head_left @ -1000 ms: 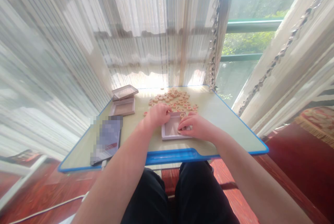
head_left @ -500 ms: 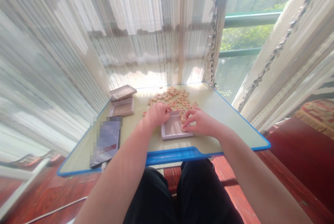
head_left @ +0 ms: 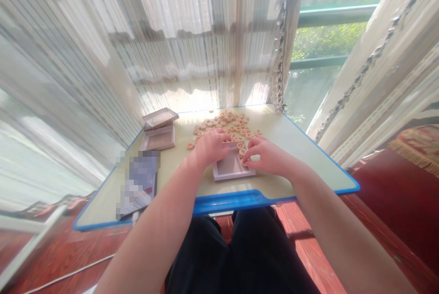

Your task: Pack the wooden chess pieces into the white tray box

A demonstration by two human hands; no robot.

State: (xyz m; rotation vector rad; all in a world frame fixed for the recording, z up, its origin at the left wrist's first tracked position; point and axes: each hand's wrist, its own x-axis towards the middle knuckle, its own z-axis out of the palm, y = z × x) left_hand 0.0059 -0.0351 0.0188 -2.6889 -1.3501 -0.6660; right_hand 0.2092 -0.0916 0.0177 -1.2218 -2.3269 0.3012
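Note:
A shallow pale square box (head_left: 235,176) lies in front of me, with several round wooden Chinese chess pieces (head_left: 240,146) lined along its inner right side. My right hand (head_left: 265,155) bends over that side, thumb and fingertips closed on a chess piece (head_left: 243,163) at the near end of the row. My left hand (head_left: 211,147) reaches across the box's far left corner towards the loose pieces, its thumb and fingers apart. Its fingertips are close to the nearest loose pieces; whether they touch one cannot be made out.
A spread of loose chess pieces (head_left: 219,122) covers the table's far middle. More shallow boxes (head_left: 158,137) stand at the back left, one tilted on another. A blurred-out tablet-like device (head_left: 140,184) lies at left. The blue-edged table (head_left: 308,166) meets curtains (head_left: 192,56) behind.
My left hand has shifted from the box's rim a little forward and right, its fingers stretching out towards the loose pieces. My right hand stays at the row inside the box.

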